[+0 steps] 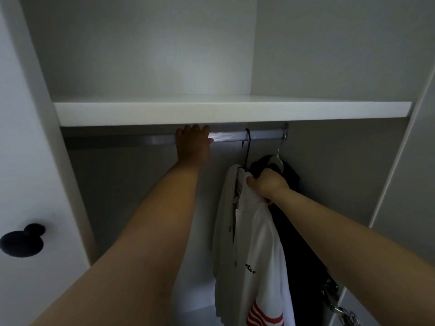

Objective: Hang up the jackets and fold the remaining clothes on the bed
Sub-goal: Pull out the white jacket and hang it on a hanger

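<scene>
Two hands up, both inside the wardrobe. Far left: white door [35,161] with a dark round knob [22,240]. White shelf [233,109] runs across the top, and the metal rail [263,137] sits just under it.

My left hand [193,144] is on the rail, left of the clothes. Fingers are curled over the top and the thumb lies across the front, so it grips the rail.

Right of that, a black hanger [247,147] is hooked over the rail. It carries the white jacket [256,243], which hangs straight down, with black lettering low on the front and red stripes at the bottom edge.

My right hand [267,184] holds a fistful of the white jacket's fabric near the shoulder, fingers closed around it.

Just behind and right, touching it, is the dark jacket [296,231] on a pale hanger [277,158], hooked at the right end of the rail next to the bracket. Both jackets are on the rail at the right side of the wardrobe.

Bottom right: a metal clasp [341,309], too blurred to identify.
</scene>
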